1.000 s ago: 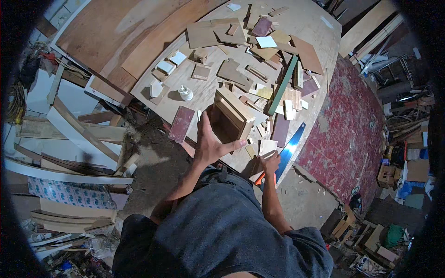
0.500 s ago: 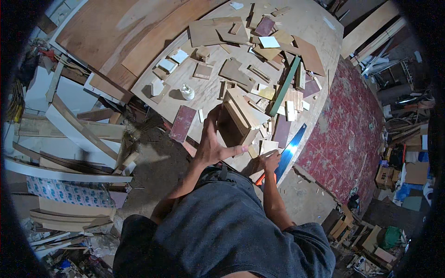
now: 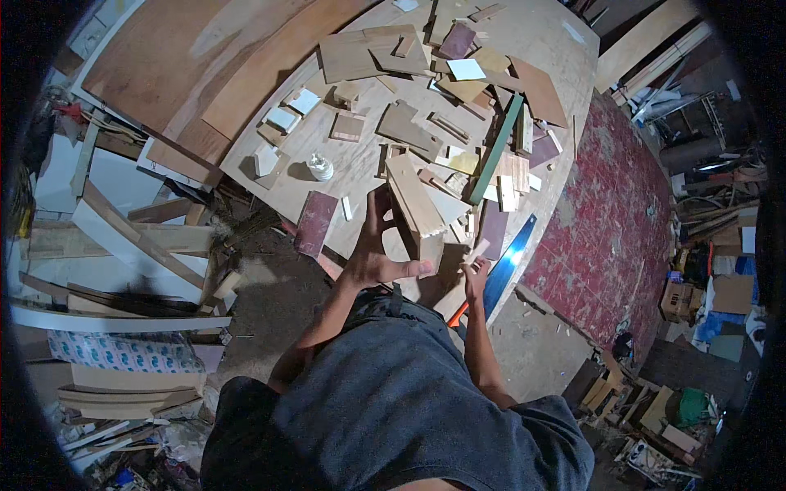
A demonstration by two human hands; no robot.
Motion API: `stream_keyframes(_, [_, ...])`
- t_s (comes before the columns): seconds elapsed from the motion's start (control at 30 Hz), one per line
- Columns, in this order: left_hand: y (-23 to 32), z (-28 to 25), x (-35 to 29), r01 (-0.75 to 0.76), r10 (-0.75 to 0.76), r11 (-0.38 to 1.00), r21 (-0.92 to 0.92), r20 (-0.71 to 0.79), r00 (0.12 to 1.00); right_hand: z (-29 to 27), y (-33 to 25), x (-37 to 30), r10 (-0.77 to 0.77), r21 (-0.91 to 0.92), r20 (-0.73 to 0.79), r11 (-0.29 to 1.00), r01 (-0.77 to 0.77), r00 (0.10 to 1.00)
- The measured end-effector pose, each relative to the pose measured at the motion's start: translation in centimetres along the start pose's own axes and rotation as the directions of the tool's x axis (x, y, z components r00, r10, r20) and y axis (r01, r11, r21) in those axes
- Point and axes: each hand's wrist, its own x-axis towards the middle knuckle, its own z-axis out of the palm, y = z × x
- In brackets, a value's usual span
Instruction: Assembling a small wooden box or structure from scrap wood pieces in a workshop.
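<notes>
My left hand [image 3: 375, 250] is closed round a small wooden box [image 3: 416, 200], its thumb along the near edge and its fingers at the far left side. The box is tilted above the near edge of the worktable [image 3: 282, 184]. To the right of it, my right hand [image 3: 475, 278] pinches a small pale wood piece [image 3: 475, 252], which points up from the fingers. Just beyond that hand lies a handsaw [image 3: 508, 266] with a shiny blade and an orange handle, partly hidden by the forearm. A small clear jar with white contents [image 3: 320, 167] stands left of the box.
Wood offcuts cover the table, among them a long green strip [image 3: 497, 151] and a dark red board [image 3: 315, 222] at the near left edge. Large plywood sheets [image 3: 176, 69] lean at the far left. Curved timber strips [image 3: 135, 233] lie piled left; a worn red panel [image 3: 616, 213] is at right.
The box has turned in my left hand, showing more of its long outer side and less of its inside. My right hand now holds the small wood piece raised. The view has shifted slightly.
</notes>
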Motion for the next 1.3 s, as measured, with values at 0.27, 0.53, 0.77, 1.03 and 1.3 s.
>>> stream_keyframes(0.27, [-3.3,-0.7,-0.1,0.011,-0.010,0.999,-0.052,0.011,1.000,-1.7,-13.1,-2.5,-0.228,0.755,0.650,0.305,-0.581,0.725])
stream_keyframes(0.53, [-3.9,-0.8,0.0,0.116,-0.111,0.948,-0.296,0.032,0.993,-1.8,-20.3,-3.9,-0.556,0.723,0.618,0.124,-0.680,0.555])
stream_keyframes(0.77, [-4.7,-1.0,-0.5,0.119,-0.120,0.918,-0.378,0.021,0.993,0.0,-12.7,-0.5,-0.133,0.668,0.638,0.584,-0.460,0.759])
stream_keyframes(1.03, [-5.2,-1.7,-1.7,0.097,-0.136,0.941,-0.324,-0.101,0.986,-0.5,-15.9,0.1,-0.335,0.767,0.583,-0.075,-0.638,0.740])
stream_keyframes(1.3, [-6.2,-1.5,-1.2,0.186,-0.240,0.915,-0.357,-0.112,0.964,-4.2,-29.2,-2.9,-0.450,0.771,0.636,0.359,-0.526,0.627])
